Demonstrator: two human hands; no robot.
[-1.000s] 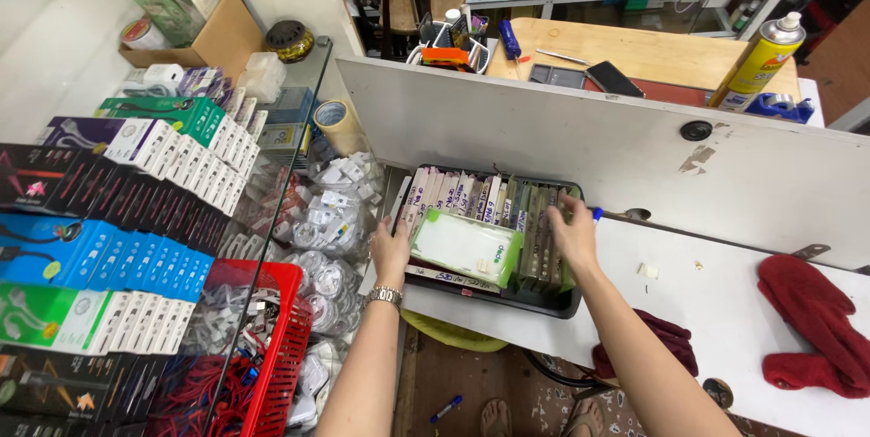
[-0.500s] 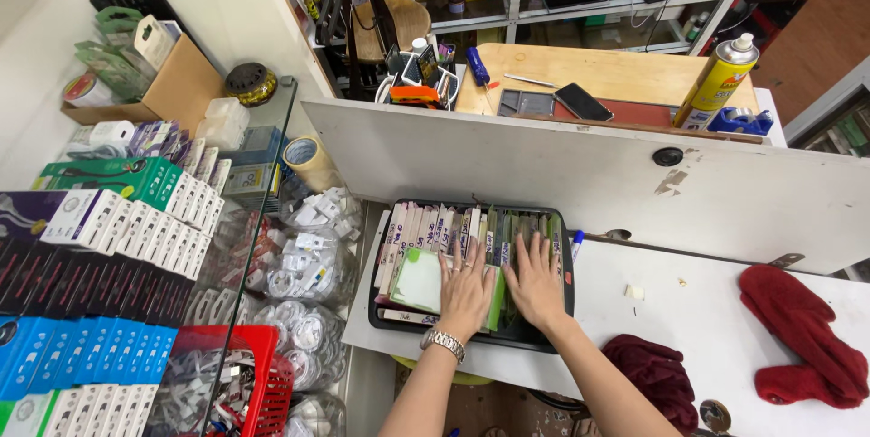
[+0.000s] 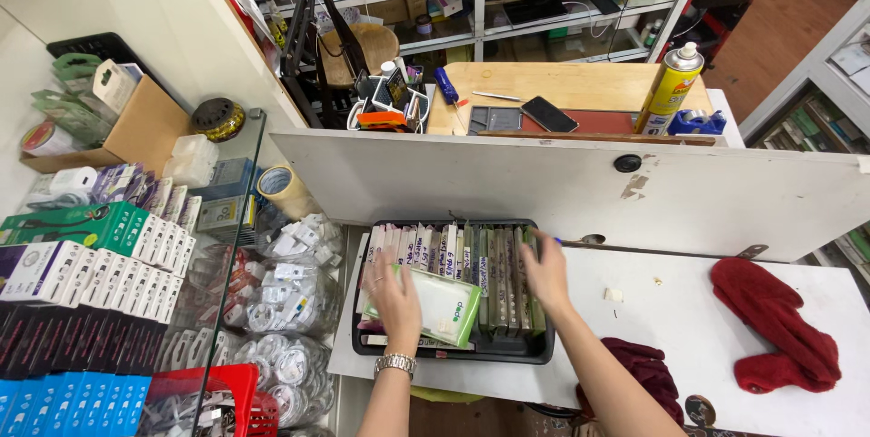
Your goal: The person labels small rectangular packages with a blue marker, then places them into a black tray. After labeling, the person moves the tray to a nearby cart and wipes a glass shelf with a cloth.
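A black tray (image 3: pixel 544 348) on the white counter holds several upright flat packets filed in rows. A green and white flat box (image 3: pixel 435 310) lies tilted on top of the packets at the front left. My left hand (image 3: pixel 395 292), with a metal wristwatch, rests on the packets and the left end of that box, fingers apart. My right hand (image 3: pixel 546 269) hovers over the right rows of packets near the tray's far right corner, fingers spread and blurred by motion. Neither hand grips anything that I can see.
A white partition board (image 3: pixel 562 188) stands behind the tray. Red cloths (image 3: pixel 775 328) lie on the counter at right. A glass case (image 3: pixel 227 310) with bagged cables and boxed goods is at left, a red basket (image 3: pixel 217 396) below. A spray can (image 3: pixel 671 88) and phone (image 3: pixel 548 113) sit on the wooden bench beyond.
Both hands lay side by side on the packets in the tray's middle; now they have parted, the left toward the green box, the right to the tray's right rows.
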